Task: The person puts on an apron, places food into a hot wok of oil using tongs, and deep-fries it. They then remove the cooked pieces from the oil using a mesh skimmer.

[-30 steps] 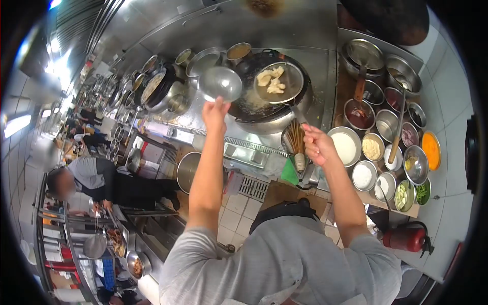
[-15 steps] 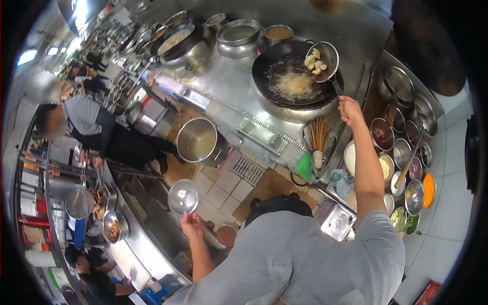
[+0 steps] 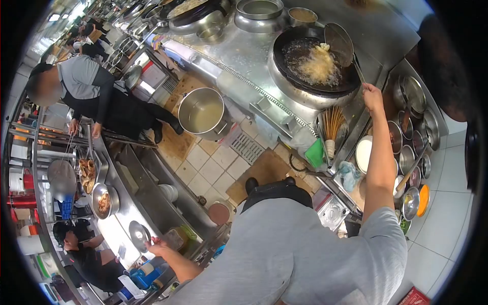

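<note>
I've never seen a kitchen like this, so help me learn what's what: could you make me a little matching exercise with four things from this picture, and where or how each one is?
Things:
1. Skimmer
2. Brush
3. Wok
4. Bowl

Places and states:
A. dark, with golden foam inside
B. at the fingers of the left hand
C. brown and bristly
D. tilted, its handle in the right hand

Right pairs: 1-D, 2-C, 3-A, 4-B.
</note>
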Demonstrator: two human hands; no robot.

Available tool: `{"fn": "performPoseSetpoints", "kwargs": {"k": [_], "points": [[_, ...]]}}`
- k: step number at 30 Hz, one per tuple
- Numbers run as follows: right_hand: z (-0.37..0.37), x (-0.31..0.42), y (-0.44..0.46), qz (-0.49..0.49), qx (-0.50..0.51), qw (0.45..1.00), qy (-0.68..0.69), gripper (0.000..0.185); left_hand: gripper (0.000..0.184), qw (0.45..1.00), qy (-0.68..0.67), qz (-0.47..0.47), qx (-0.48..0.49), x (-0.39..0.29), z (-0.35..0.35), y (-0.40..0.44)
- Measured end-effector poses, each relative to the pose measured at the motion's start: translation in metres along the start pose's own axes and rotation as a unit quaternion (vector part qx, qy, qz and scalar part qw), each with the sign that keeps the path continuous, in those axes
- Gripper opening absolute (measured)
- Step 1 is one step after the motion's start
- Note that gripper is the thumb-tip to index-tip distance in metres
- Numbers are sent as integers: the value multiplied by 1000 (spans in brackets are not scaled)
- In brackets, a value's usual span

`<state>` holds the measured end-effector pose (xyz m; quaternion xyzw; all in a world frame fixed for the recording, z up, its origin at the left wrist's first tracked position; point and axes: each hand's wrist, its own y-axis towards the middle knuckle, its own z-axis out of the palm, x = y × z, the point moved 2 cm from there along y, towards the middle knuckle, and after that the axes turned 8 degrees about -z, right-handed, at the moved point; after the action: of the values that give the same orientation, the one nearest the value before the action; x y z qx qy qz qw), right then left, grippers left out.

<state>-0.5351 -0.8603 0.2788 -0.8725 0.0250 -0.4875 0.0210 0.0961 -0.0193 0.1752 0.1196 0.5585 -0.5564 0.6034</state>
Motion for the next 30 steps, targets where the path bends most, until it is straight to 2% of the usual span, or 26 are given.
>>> {"fn": "performPoseSetpoints", "kwargs": {"k": [2, 4, 6, 7, 9, 11, 12, 14, 22, 24, 26, 28, 30], "points": [[4, -9, 9, -134, -64, 982, -112, 44, 33, 992, -27, 12, -121, -11, -6, -6], [3, -15, 10, -163, -85, 971, -151, 43, 32, 993, -18, 15, -119, -16, -11, -5], [2, -15, 8, -194, -104, 957, -188, 42, 31, 983, -74, 9, -166, -19, -22, 9], [0, -9, 0, -215, -119, 943, -224, 42, 32, 990, -79, 14, -118, -15, -42, 36], [0, -1, -11, -234, -135, 927, -260, 41, 33, 989, -72, 9, -129, -15, -48, 47], [1, 9, -22, -143, -98, 978, -113, 43, 35, 988, -65, 4, -137, -15, -54, 61], [2, 18, -31, -142, -100, 978, -114, 43, 37, 991, -64, -11, -119, -14, -58, 71], [10, 40, -55, -3, -45, 991, 130, 47, 39, 993, -62, -28, -99, -15, -60, 84], [55, 54, -63, 24, -45, 979, 198, 43, 54, 991, -19, -73, -110, -5, -40, 98], [71, 58, -66, 58, -16, 954, 294, 38, 59, 991, -10, -77, -112, -3, -36, 97], [93, 61, -67, 67, -13, 944, 323, 30, 62, 991, -6, -80, -110, 2, -31, 93], [115, 63, -67, 72, -2, 937, 342, 27, 58, 991, 72, -14, -111, 8, -22, 85], [133, 66, -71, 81, 4, 929, 360, 22, 56, 994, 80, -8, -73, 24, -10, 83]]}}
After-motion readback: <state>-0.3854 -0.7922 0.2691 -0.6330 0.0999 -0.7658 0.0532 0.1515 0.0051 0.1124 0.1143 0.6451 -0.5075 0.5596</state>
